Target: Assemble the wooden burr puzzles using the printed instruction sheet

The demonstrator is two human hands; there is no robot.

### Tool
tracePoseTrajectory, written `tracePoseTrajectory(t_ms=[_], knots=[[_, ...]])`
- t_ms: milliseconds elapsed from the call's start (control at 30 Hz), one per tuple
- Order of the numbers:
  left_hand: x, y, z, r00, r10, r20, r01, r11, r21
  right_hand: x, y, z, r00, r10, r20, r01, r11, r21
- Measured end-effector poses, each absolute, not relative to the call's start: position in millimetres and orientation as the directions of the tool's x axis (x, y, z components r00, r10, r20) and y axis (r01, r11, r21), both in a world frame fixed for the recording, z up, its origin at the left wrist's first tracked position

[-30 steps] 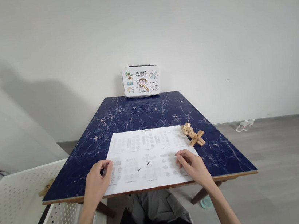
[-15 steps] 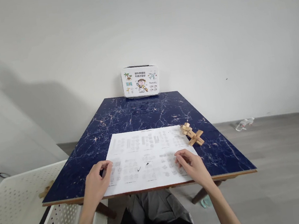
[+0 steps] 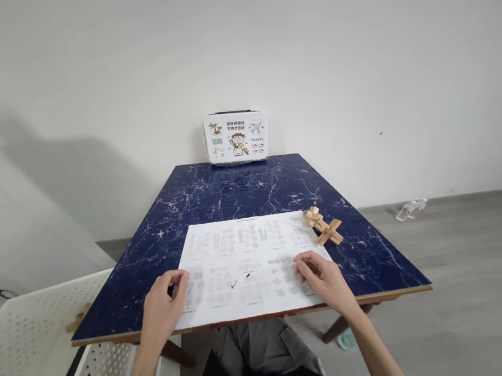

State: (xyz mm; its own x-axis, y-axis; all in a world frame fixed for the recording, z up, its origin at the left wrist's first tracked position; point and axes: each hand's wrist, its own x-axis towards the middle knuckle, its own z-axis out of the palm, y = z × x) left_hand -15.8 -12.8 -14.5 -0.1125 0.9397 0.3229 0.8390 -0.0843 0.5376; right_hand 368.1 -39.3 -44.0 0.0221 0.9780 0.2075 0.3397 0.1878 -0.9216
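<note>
By the sheet (image 3: 237, 262), puzzles (image 3: 329, 232) could get dragged if it's tugged, tho pinching by left hand (image 3: 160, 301) or right hand (image 3: 330, 277) can't be confirmed.

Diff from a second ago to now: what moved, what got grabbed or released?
Nothing visibly changed beyond a slight shift of the camera view. No pick-up or release shows. Same as before: left hand and right hand at the paper sheet's two sides, wooden pieces by its far right corner, case at the table's far edge.
</note>
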Motion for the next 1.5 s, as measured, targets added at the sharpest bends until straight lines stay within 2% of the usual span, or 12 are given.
tracePoseTrajectory(t_ms=[1500], knots=[[-16.6,-15.0,-16.1,-0.103,0.940,0.326,0.835,-0.097,0.542,368.0,-38.7,-44.7,-0.031,0.983,0.179,0.342,0.178,-0.923]])
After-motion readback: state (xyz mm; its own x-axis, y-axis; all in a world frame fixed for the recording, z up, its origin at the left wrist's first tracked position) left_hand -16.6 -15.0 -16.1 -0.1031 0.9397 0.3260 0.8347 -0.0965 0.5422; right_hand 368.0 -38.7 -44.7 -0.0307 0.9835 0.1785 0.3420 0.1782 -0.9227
